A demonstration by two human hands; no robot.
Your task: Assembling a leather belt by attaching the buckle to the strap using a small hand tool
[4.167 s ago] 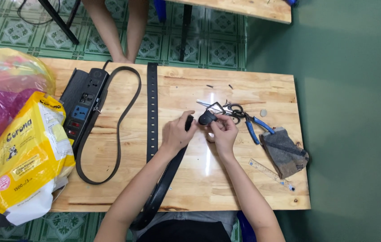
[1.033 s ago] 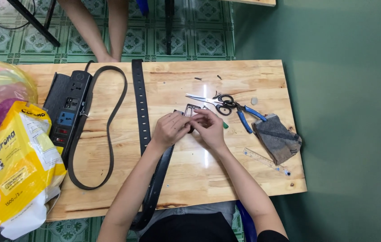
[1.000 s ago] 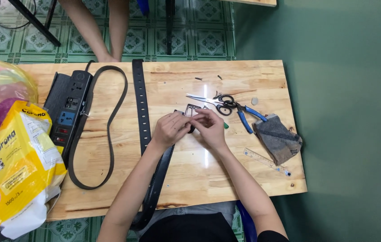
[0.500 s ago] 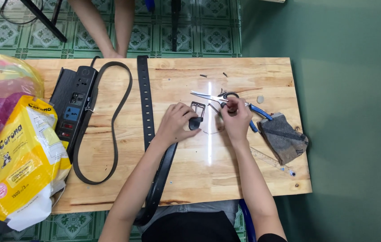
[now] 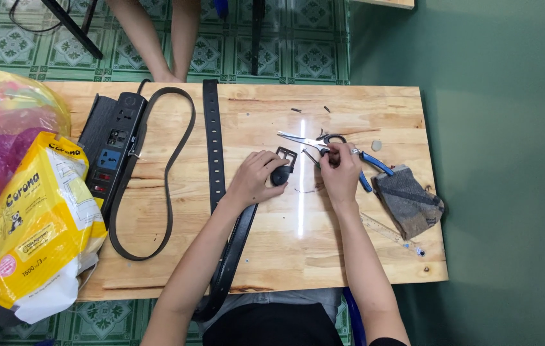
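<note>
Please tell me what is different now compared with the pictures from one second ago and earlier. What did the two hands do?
The right hand left the belt end and moved right, to the scissors by the blue-handled pliers; its fingers now touch the scissors' handles. The left hand stayed, holding the black belt near its buckle. The looped belt, the power strip and the yellow bag did not move.

Bare arms, dark top

Both forearms are uncovered; left hand [image 5: 256, 176] and right hand [image 5: 340, 173] wear no gloves or rings. A black sleeve edge shows at 5 o'clock.
</note>
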